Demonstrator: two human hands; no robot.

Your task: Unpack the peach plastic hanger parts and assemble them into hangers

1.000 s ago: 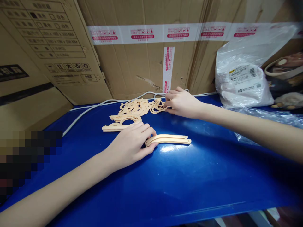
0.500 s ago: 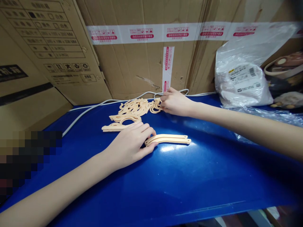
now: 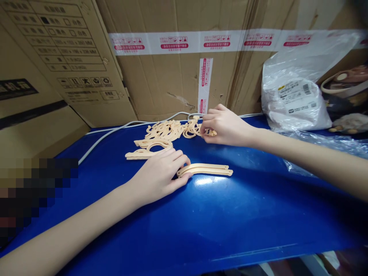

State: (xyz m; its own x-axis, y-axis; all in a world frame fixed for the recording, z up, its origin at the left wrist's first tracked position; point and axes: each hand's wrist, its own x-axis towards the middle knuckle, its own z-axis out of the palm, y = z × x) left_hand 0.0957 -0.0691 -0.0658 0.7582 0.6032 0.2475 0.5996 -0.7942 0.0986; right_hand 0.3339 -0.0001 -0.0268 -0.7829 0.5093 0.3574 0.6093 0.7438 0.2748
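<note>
Two smooth, curved strips (image 3: 205, 170) in left hand (image 3: 161, 172).

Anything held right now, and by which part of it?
Left hand: paired curved wooden strips, by their bent end. Right hand: small wooden piece shows beneath; can't tell whether it's gripped.

The bare right hand (image 3: 223, 125) partly hides a small pale wooden piece (image 3: 212, 133); the view's right edge crops the clear crinkled plastic sheet (image 3: 324, 145).
</note>
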